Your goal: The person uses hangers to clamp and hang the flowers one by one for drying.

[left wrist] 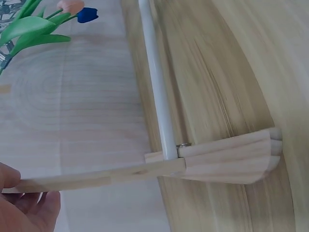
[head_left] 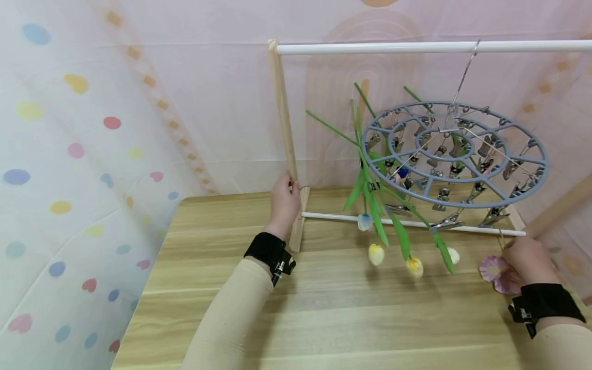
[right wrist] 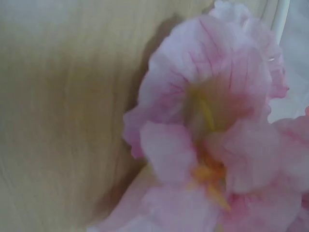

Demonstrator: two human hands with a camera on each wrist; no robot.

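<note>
My left hand [head_left: 285, 198] grips the wooden upright post [head_left: 283, 123] of a small drying rack, low down near its foot; the left wrist view shows my fingers [left wrist: 26, 205] around that post [left wrist: 101, 177]. Down at the table's right edge, my right hand [head_left: 527, 259] holds a pink artificial flower [head_left: 498, 272], which fills the right wrist view [right wrist: 217, 140]. A grey round clip hanger [head_left: 455, 154] hangs by its hook from the white top rail [head_left: 416, 48]. Several artificial tulips [head_left: 376, 254] dangle head-down from its clips on green stems.
The rack stands on a wooden table [head_left: 333, 318], with a white lower rail [head_left: 402, 223] and a wooden foot [left wrist: 231, 159]. Pink patterned fabric covers the wall behind and the left side. Another wooden post [head_left: 561, 205] leans at the far right.
</note>
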